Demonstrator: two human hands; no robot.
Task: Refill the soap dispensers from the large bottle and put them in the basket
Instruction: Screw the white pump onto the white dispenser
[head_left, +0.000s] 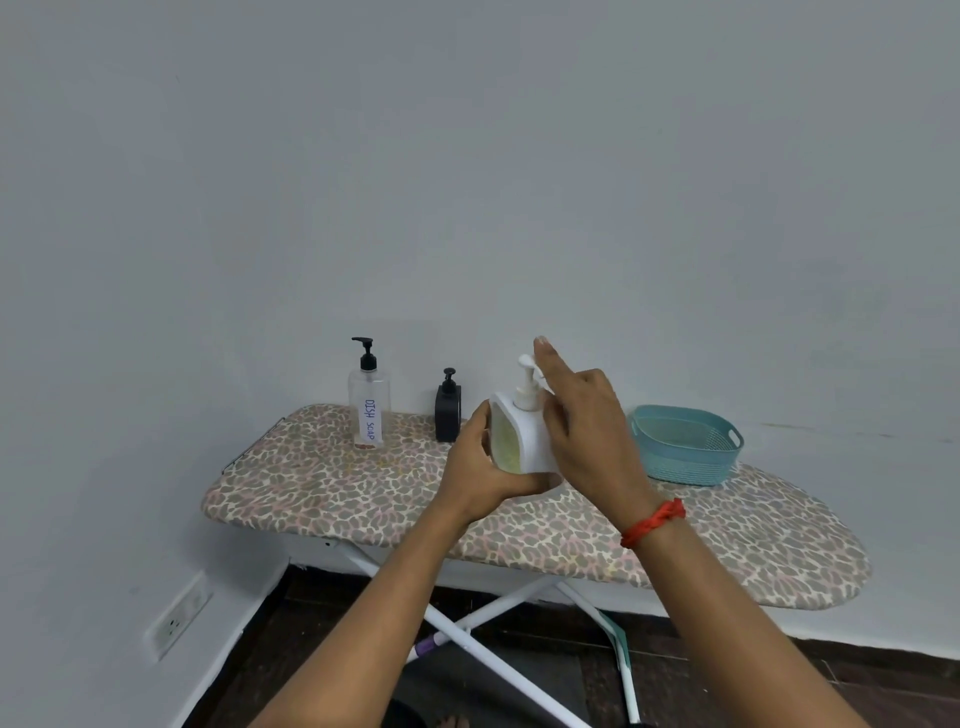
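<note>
Two bare forearms reach over a leopard-print tabletop (322, 483). A person's left hand (480, 475) is wrapped around the base of a white soap dispenser (522, 436), lifted clear of the tabletop, while the right hand (587, 415), a red thread (653, 521) at its wrist, rests against the dispenser's far side with fingers loosely spread and the forefinger raised past the pump. Left of the hands stand a clear bottle marked "DISH SOAP" (368, 410) and a black dispenser (448, 413). Just right of the hands sits a teal basket (685, 447).
</note>
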